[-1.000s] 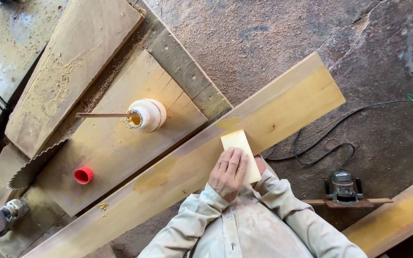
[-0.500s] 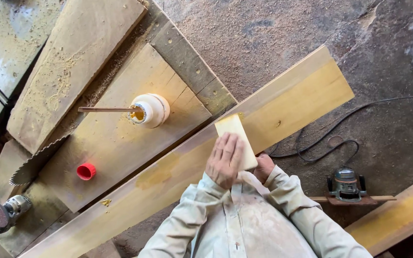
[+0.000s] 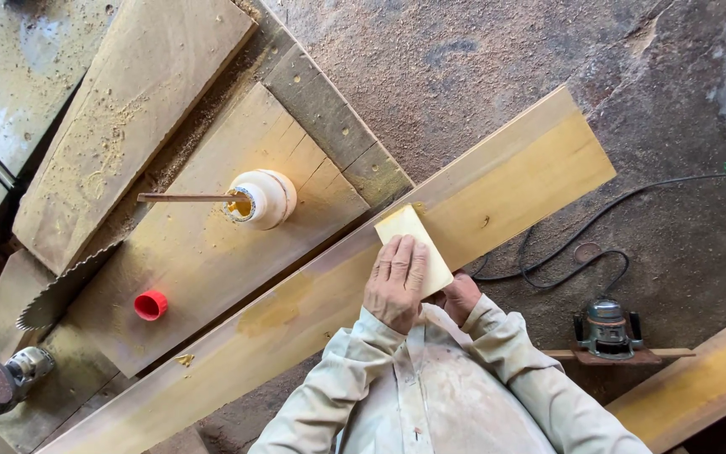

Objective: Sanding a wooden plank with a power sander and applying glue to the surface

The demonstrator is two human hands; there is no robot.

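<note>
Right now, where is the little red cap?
In the head view, the red cap lies at left on a wooden board, below the open white glue bottle and beside the saw blade.

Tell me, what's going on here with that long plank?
A person presses a pale yellow rectangular pad flat on a long wooden plank with the left hand; the right hand rests at the plank's near edge. Part of the plank looks yellow and glossy. Beside it, on a wooden board, lie an open white bottle with a stick in its mouth and a red cap.
</note>
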